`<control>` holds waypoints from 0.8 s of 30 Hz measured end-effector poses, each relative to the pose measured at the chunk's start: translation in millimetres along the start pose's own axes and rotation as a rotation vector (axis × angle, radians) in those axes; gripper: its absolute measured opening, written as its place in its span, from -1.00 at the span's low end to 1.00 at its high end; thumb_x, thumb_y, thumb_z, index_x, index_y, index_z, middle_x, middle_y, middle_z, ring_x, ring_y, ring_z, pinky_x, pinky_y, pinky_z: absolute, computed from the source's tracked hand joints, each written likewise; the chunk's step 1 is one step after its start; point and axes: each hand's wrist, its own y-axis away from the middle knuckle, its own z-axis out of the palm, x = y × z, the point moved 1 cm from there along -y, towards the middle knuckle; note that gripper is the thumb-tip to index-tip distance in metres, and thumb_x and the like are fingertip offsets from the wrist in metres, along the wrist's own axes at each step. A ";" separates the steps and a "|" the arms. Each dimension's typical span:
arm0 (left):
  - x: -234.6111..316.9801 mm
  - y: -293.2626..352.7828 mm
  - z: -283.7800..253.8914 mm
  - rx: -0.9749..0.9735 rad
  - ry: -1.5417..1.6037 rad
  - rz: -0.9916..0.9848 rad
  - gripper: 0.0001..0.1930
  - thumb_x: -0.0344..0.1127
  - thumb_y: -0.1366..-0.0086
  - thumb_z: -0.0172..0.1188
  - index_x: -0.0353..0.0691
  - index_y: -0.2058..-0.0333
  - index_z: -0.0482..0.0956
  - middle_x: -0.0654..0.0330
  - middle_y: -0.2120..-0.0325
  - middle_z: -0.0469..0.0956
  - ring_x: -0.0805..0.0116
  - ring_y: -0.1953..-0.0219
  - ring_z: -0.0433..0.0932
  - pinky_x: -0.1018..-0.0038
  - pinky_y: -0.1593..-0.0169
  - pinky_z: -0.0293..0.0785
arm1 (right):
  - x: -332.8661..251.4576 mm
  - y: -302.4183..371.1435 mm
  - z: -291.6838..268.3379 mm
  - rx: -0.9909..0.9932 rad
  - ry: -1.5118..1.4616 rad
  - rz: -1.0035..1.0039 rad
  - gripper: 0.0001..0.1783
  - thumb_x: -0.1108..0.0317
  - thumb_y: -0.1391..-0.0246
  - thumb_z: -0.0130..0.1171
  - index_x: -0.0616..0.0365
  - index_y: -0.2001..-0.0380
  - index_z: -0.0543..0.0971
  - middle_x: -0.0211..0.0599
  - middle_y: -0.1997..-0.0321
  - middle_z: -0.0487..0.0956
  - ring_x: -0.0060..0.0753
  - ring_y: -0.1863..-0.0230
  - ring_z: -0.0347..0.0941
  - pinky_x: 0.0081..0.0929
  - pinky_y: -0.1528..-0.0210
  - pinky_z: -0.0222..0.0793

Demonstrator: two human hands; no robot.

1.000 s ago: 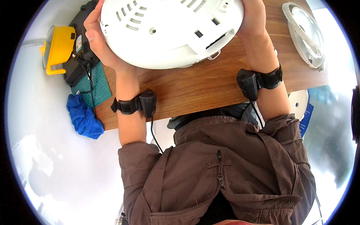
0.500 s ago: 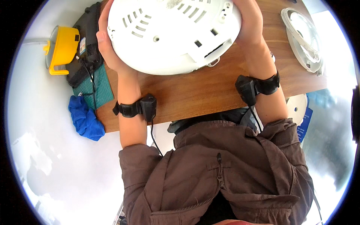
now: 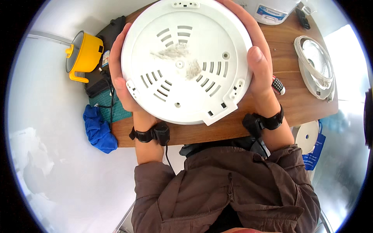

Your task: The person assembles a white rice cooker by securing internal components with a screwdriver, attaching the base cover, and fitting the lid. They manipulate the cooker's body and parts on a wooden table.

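Between my hands I hold a round white appliance [image 3: 151, 91] above the table. Its flat underside, with groups of vent slots, screw holes and grey scuff marks in the middle, is turned up toward me. My left hand [image 3: 121, 73] is closed along its left rim, the thumb low on the edge. On the other side my right hand [image 3: 259, 68] grips the right rim, thumb on the edge and fingers curving round the far side. The appliance's other side is hidden. Beside my right wrist lies a small rounded thing with a black dotted face [image 3: 278, 86], partly covered.
On the wooden table [image 3: 299, 105] a clear round lid [image 3: 316, 64] lies at the right. A white jug [image 3: 272, 13] stands far right. At left are a yellow pot [image 3: 88, 54], green mat [image 3: 120, 110] and blue cloth [image 3: 99, 130]. A blue bag [image 3: 314, 153] hangs below the right edge.
The appliance has come lower in view and tipped, so its vented underside now shows nearly whole. Both hands stay on its rim. The table items appear shifted with the head's movement.
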 end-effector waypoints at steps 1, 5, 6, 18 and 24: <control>3.0 1.1 -0.4 0.005 -0.020 -0.015 -0.06 0.31 -0.37 -0.01 -0.48 -0.38 0.19 -0.28 -0.39 0.22 -0.05 -0.39 0.35 0.11 -0.39 0.40 | 0.8 0.3 1.7 0.018 -0.018 0.032 0.10 -0.31 -0.26 0.07 0.41 -0.50 0.04 0.14 -0.59 0.07 0.00 -0.56 0.10 -0.12 -0.53 0.03; 5.4 1.4 -4.6 -0.005 -0.003 -0.034 -0.04 0.28 -0.36 0.04 -0.53 -0.38 0.18 -0.28 -0.41 0.20 -0.06 -0.40 0.33 0.09 -0.39 0.38 | 4.6 -1.0 -1.6 -0.046 -0.050 -0.030 0.11 -0.32 -0.27 0.06 0.40 -0.51 0.03 0.19 -0.57 0.10 0.01 -0.54 0.13 -0.13 -0.53 0.05; 5.5 2.3 -6.4 -0.027 -0.005 -0.051 -0.03 0.28 -0.36 0.04 -0.51 -0.41 0.11 -0.28 -0.43 0.13 -0.09 -0.42 0.28 0.05 -0.40 0.35 | 2.0 -0.6 0.0 -0.037 -0.058 0.001 0.09 -0.29 -0.27 0.06 0.40 -0.51 0.03 0.20 -0.57 0.11 0.00 -0.54 0.14 -0.13 -0.52 0.05; 13.9 3.9 3.3 0.032 -0.080 -0.087 -0.02 0.33 -0.33 0.05 -0.42 -0.42 0.14 -0.26 -0.43 0.15 -0.08 -0.42 0.29 0.06 -0.41 0.34 | 19.3 5.0 -6.9 -0.048 0.022 -0.141 0.01 -0.17 -0.23 0.12 0.36 -0.47 0.12 0.20 -0.57 0.10 0.06 -0.51 0.18 -0.09 -0.48 0.14; 13.6 15.0 4.2 0.188 -0.048 -0.092 0.07 0.44 -0.31 0.02 -0.27 -0.50 -0.04 -0.24 -0.44 0.13 -0.12 -0.42 0.28 -0.01 -0.41 0.34 | 27.0 1.7 -4.3 -0.138 0.222 -0.396 0.23 -0.34 -0.12 0.22 0.39 -0.49 -0.04 0.40 -0.48 0.19 0.18 -0.44 0.28 -0.04 -0.39 0.30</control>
